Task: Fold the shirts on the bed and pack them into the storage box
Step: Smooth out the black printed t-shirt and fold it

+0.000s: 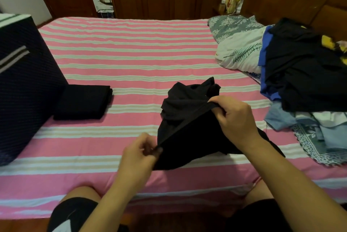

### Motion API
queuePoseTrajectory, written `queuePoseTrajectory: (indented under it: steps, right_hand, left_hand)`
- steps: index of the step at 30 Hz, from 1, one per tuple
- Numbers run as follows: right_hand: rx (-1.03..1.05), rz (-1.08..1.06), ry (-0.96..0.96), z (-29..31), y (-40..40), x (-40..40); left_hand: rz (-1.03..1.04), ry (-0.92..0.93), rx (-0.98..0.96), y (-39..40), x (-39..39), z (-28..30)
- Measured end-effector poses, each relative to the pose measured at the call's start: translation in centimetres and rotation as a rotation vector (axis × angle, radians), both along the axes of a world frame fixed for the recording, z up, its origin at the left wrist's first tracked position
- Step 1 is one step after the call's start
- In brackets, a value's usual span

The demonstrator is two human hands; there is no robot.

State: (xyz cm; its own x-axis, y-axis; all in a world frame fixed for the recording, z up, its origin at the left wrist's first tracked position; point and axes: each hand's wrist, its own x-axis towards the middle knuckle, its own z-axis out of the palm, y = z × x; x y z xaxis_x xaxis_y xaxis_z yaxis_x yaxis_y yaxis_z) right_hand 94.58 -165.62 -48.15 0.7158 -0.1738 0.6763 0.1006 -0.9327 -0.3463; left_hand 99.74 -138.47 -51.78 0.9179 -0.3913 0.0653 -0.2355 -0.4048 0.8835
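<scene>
Over the striped bed [131,59], I am pinching a limp black shirt's [187,119] hem between my left hand [138,153] and right hand [235,117], fingers curled tight.

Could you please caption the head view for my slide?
Both hands, left and right, pinch a black shirt's hem above the striped bed.

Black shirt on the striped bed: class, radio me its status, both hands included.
Left hand and right hand pinch one edge of the crumpled black shirt, unfolded. Folded black garment beside dark fabric storage box. Nothing in the way.
</scene>
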Motion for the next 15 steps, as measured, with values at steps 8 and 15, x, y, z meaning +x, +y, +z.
queuePoseTrajectory:
  steps: [8, 15]
  right_hand:
    - [-0.252, -0.364, 0.521, -5.5, -2.8, 0.1]
    - [0.306, -0.901, 0.299, -5.1, -10.7, -2.4]
  left_hand:
    - [0.547, 0.091, -0.259, 7.2, 5.4, -0.5]
    - [0.663, 0.322, -0.286, 10.8, 7.2, -3.8]
